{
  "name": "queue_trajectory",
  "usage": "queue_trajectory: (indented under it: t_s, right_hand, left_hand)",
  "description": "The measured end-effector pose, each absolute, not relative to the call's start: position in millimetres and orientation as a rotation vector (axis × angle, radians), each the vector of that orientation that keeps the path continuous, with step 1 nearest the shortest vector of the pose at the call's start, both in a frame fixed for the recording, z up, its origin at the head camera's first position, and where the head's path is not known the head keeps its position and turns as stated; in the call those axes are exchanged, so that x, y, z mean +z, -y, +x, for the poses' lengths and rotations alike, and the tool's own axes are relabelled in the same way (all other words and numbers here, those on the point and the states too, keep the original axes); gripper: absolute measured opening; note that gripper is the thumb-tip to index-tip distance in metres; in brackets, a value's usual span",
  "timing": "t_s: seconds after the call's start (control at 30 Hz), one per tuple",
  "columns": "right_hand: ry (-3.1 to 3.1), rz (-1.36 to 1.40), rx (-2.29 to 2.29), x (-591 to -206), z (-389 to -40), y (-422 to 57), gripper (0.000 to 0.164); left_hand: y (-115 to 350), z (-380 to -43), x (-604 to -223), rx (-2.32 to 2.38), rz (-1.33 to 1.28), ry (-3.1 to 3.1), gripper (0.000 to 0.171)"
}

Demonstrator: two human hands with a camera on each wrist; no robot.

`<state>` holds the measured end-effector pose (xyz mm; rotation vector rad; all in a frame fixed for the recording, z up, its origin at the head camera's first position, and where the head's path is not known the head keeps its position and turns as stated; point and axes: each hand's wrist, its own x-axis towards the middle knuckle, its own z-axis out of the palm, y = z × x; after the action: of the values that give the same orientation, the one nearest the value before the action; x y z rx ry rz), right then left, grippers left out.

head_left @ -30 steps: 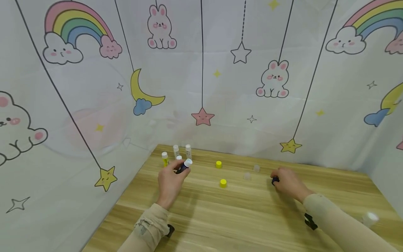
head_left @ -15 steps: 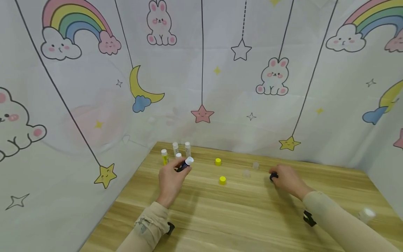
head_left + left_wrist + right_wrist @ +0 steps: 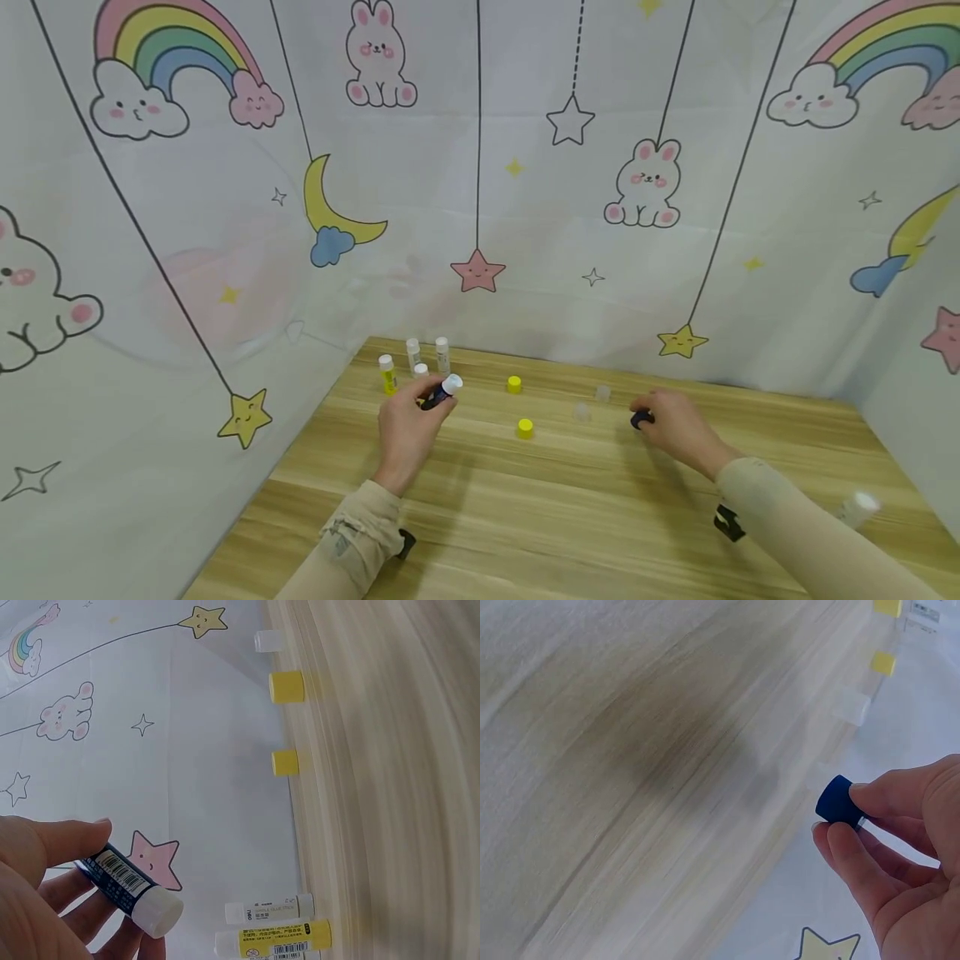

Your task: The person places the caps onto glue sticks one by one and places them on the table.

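My left hand (image 3: 408, 429) grips a dark blue glue stick (image 3: 116, 877) between thumb and fingers, above the table. Its white end (image 3: 157, 911) points up and to the right in the head view. In my right hand (image 3: 678, 429) a dark blue cap (image 3: 836, 801) is pinched between thumb and fingertips, over the right part of the table. Two yellow caps (image 3: 525, 429) and two translucent caps (image 3: 582, 412) rest on the table between the hands. Just beyond the left hand stand a yellow glue stick (image 3: 387, 375) and several white glue sticks (image 3: 442, 357), one partly hidden by the fingers.
The wooden table (image 3: 525, 517) has a patterned cloth backdrop (image 3: 525, 317) along its back and sides. A white-topped translucent tube (image 3: 858, 508) stands at the right, beside the right forearm. Dark wrist mounts (image 3: 729, 523) stick out under the sleeves.
My right hand has shifted slightly left with the blue cap. The left hand keeps its grip on the glue stick and has barely moved. The head view has drifted a little.
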<state>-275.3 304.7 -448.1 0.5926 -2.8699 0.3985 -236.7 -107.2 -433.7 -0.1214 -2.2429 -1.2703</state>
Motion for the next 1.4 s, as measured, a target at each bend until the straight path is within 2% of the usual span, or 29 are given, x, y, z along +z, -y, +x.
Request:
queue_trajectory:
  t_s: [0.47, 1.4]
  right_hand:
    - [2.830, 0.570, 0.558, -435.2, -263.8, -295.5, 0.022]
    - [2.730, 0.580, 0.606, -427.2, -248.4, -283.7, 0.023]
  left_hand:
    - [100.4, -235.1, -430.5, -1.250, -0.199, 2.230, 0.032]
    - [90.3, -235.2, -429.7, -1.218, -0.195, 2.233, 0.029]
